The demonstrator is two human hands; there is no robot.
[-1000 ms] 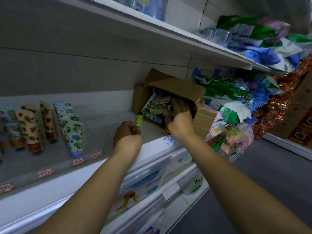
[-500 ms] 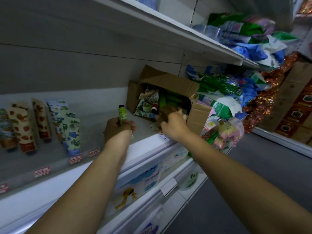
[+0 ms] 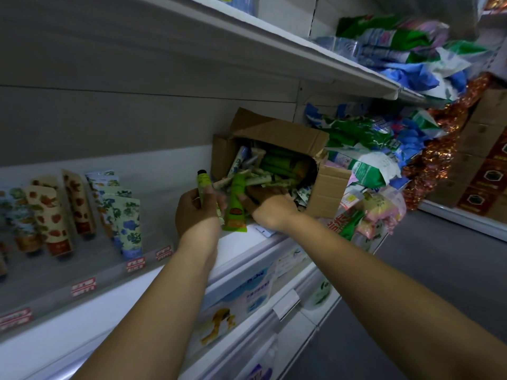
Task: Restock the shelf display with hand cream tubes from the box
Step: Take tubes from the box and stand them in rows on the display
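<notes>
Dim, bluish, soft, edge-warped footage

Gripped: one pale tube [image 3: 203, 183] in left hand [image 3: 196, 212], one green tube [image 3: 235, 208] in right hand [image 3: 270, 205]. Behind both grips: one box [image 3: 279, 130].

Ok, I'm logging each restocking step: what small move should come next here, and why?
Probably lift the right hand clear of the box and carry its green tube leftward: each hand already grips a tube, the left hand a yellow-green tube, and bare shelf shows beside the blue-flowered tubes on display.
</notes>
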